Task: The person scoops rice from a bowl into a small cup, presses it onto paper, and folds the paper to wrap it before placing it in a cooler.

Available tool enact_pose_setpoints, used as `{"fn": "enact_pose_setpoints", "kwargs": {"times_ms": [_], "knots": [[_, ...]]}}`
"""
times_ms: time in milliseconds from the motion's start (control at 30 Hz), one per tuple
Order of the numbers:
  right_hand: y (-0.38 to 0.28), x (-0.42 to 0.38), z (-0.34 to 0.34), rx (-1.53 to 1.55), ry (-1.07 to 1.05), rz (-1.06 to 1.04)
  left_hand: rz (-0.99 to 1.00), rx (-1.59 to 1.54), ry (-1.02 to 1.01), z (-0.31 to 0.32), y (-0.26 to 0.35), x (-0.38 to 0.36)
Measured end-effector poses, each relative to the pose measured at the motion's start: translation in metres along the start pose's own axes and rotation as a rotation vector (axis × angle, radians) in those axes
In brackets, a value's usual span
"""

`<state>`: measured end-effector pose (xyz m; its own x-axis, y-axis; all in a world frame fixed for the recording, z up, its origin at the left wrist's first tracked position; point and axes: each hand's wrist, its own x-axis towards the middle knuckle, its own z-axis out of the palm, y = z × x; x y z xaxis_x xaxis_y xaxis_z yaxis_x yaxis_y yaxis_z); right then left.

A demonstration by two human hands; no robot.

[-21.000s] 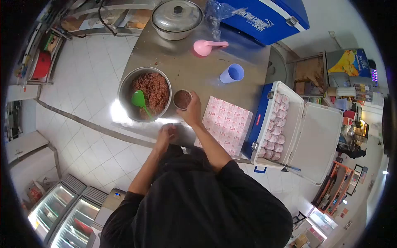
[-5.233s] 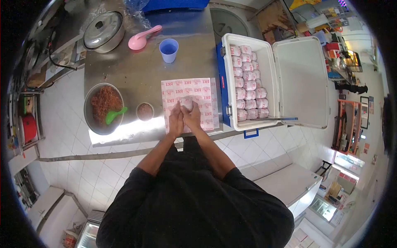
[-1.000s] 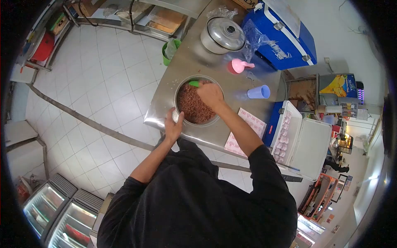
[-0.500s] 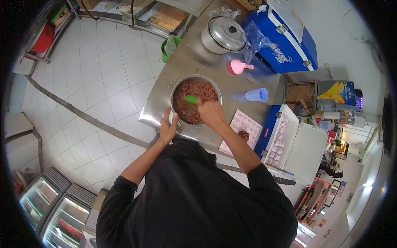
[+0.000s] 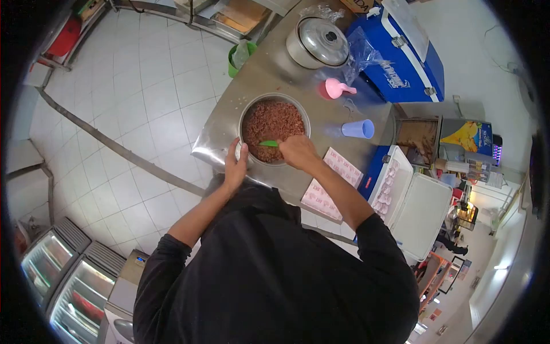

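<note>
A round metal pot (image 5: 246,109) stands near the front corner of the steel table, filled with dark reddish-brown, crumbly food (image 5: 274,122). My right hand (image 5: 299,152) is closed around a green spoon-like utensil (image 5: 268,143), whose visible end lies in the food at the pot's near side. Its exact kind is hard to make out. At the pot's near left, my left hand (image 5: 235,166) grips the rim between thumb and fingers. Pink-and-white printed paper (image 5: 322,198) lies to the right, partly under my right forearm.
Behind the pot are a lidded pot (image 5: 309,49), a pink scoop (image 5: 338,88) and a blue cup (image 5: 358,129). A blue cooler (image 5: 395,63) stands at the back right. An open cooler (image 5: 399,184) on the right holds pink-wrapped packets. A green bin (image 5: 234,62) sits beyond the table's left edge.
My right hand has brought the green utensil down toward the pot's near side. The dark lump seen on the printed paper is now out of sight, around where my forearm lies. My left hand stays at the rim.
</note>
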<state>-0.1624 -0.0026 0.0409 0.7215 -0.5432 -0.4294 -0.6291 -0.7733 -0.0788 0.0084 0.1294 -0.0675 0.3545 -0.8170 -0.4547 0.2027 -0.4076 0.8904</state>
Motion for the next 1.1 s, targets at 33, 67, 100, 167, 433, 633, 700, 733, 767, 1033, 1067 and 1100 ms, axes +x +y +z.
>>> {"fn": "enact_pose_setpoints", "kwargs": {"times_ms": [33,67,100,167,433,633,700,733,767,1033,1067,1100], "knots": [[0.007,0.002,0.010,0.050,-0.044,-0.008,-0.057,-0.105,-0.010,0.005,-0.002,0.002],[0.015,0.004,0.020,0.097,-0.089,-0.015,-0.095,-0.173,-0.010,0.010,-0.004,0.004],[0.021,0.009,0.020,0.145,-0.126,0.016,-0.133,-0.240,-0.008,0.014,-0.001,0.004],[0.027,0.018,0.026,0.254,-0.200,0.083,-0.180,-0.281,0.011,0.016,0.002,-0.001],[0.069,0.071,0.023,0.448,-0.545,-0.304,-0.140,-0.281,-0.036,0.016,-0.003,0.003],[0.103,0.037,-0.005,0.754,-0.362,-0.139,0.001,-0.303,-0.013,-0.015,0.061,-0.010],[0.100,0.018,-0.019,0.722,-0.202,-0.005,-0.054,-0.406,-0.017,0.002,0.079,-0.013],[0.091,0.005,-0.024,0.653,-0.081,0.055,-0.115,-0.393,-0.012,0.021,0.080,-0.010],[0.079,-0.008,-0.028,0.582,0.042,0.114,-0.172,-0.379,-0.006,0.041,0.085,-0.006],[-0.064,-0.042,0.013,0.177,0.252,0.633,-0.567,-0.537,-0.327,0.089,0.087,0.052],[-0.065,-0.045,0.021,0.174,0.243,0.623,-0.615,-0.495,-0.342,0.089,0.087,0.052],[-0.063,-0.049,0.026,0.166,0.255,0.623,-0.629,-0.498,-0.343,0.088,0.080,0.051]]}}
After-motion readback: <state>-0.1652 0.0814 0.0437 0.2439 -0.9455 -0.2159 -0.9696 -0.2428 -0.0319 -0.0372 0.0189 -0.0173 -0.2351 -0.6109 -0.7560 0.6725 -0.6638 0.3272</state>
